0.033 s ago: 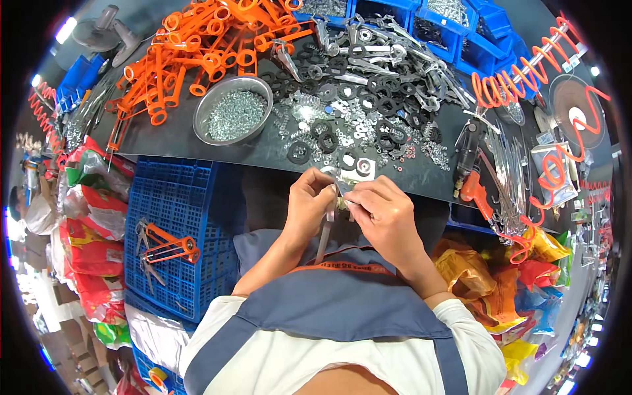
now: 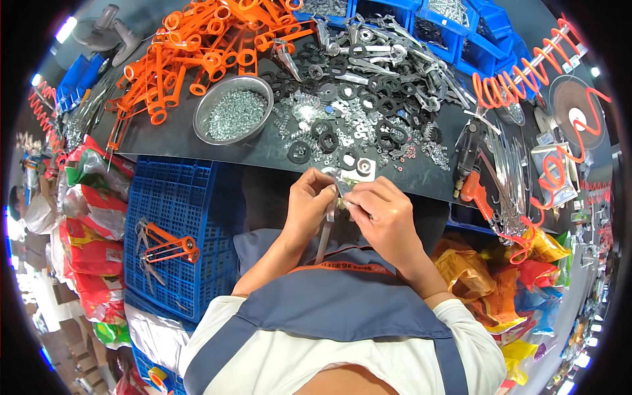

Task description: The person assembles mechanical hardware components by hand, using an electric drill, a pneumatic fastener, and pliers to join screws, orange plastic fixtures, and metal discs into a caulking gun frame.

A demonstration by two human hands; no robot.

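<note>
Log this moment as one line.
Left hand: pinching long grey part; Right hand: close beside it, grip unclear; Metal bowl: small silvery pieces inside; Orange parts: heaped on table

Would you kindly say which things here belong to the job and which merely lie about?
Likely job things: slim grey bar in left hand, right hand alongside; loose black rings.
Likely lying about: crumpled orange plastic bag; red plastic bag.

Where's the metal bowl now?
Head view, left of centre: the metal bowl sits on the table, just below the orange parts, up-left of the left hand.
</note>
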